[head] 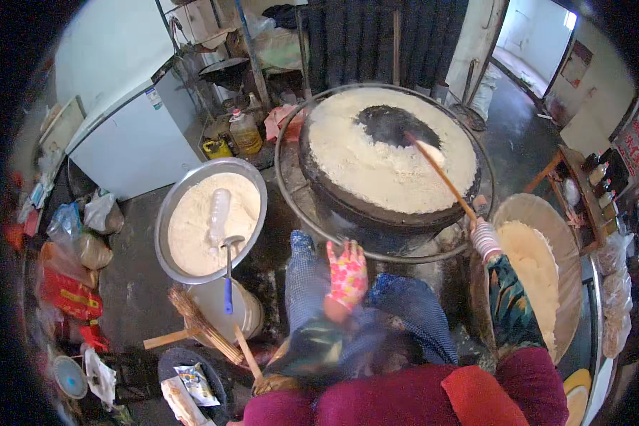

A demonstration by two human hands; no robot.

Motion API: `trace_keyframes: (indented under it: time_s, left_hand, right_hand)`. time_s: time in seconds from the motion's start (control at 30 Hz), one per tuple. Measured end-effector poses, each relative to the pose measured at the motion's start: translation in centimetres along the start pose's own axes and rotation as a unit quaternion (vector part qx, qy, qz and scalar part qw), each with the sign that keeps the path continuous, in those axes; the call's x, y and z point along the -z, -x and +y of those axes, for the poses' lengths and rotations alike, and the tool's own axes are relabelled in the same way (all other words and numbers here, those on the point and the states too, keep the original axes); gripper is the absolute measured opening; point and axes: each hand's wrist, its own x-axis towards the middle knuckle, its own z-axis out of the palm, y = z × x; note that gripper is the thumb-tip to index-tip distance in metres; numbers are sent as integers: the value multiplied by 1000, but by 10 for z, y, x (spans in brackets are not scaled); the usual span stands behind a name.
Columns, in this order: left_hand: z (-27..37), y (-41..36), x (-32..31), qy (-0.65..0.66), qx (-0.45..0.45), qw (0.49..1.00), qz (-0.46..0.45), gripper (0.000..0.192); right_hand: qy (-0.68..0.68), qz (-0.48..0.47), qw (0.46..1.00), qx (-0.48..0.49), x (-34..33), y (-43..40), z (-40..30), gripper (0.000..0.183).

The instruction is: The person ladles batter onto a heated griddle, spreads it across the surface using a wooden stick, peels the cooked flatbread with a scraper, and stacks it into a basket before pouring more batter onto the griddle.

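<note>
My right hand (485, 238), in a striped glove, grips a long wooden-handled tool (447, 178). The tool's far end reaches a dark bare patch (388, 125) on a round griddle (341, 205), beside a pale lump. Cream-coloured batter or dough (351, 154) coats the griddle around that patch. My left hand (347, 277), in a pink floral glove, is raised over my lap with fingers apart and nothing in it. Its fingertips come near a metal ring (383, 259) that circles the griddle; contact cannot be told.
At left, a metal basin (166, 242) of pale batter or flour holds a plastic bottle (219, 215) and a blue-handled ladle (228, 293). Below lie a bucket (253, 309) and straw brush (205, 325). Right of me is a lined basket (567, 277) of pale dough.
</note>
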Motion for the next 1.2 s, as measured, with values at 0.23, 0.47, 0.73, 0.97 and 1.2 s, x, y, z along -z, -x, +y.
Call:
trace_keyframes:
  time_s: [0.23, 0.47, 0.73, 0.97, 1.2]
  left_hand:
    - [-58, -23, 10, -9, 67, 998, 19, 39]
    - [-129, -51, -3, -51, 117, 992, -20, 33]
    - [-154, -91, -12, -124, 97, 986, 46, 32]
    - [70, -34, 7, 129, -127, 982, 52, 37]
    - [54, -11, -7, -12, -73, 994, 77, 36]
  right_hand:
    - [10, -3, 999, -34, -1, 6, 15, 20]
    - [-162, -31, 982, -94, -7, -2, 15, 22]
    - [-79, -11, 997, -11, 23, -1, -20, 26]
    - [-66, 20, 998, 8, 26, 5, -27, 25]
    - [-33, 15, 998, -60, 12, -5, -2, 25]
